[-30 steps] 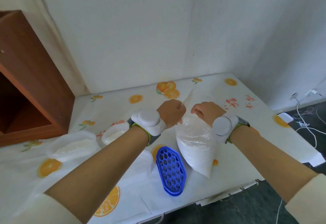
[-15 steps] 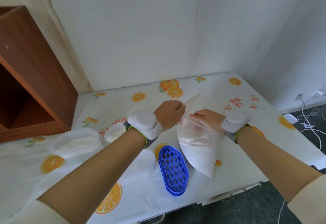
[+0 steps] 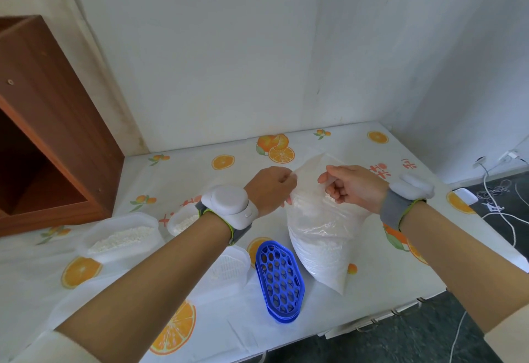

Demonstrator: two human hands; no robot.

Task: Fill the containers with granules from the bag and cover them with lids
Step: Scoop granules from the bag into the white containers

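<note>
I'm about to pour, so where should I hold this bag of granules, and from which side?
Probably the empty film at the top of the bag, from above at each side, where the left hand and right hand pinch it; granules sag into the lower corner, leaving the top slack.

Soft, even daylight fills the scene, brightest on the white wall (image 3: 229, 62) and the printed table (image 3: 372, 285); its source cannot be told. Shadows are faint and blurred, and only the inside of the wooden cabinet (image 3: 57, 105) at left is dim. The clear bag (image 3: 320, 236) carries a mild sheen. Straight edges bow toward the frame's sides, and the near corners look slightly soft.
</note>
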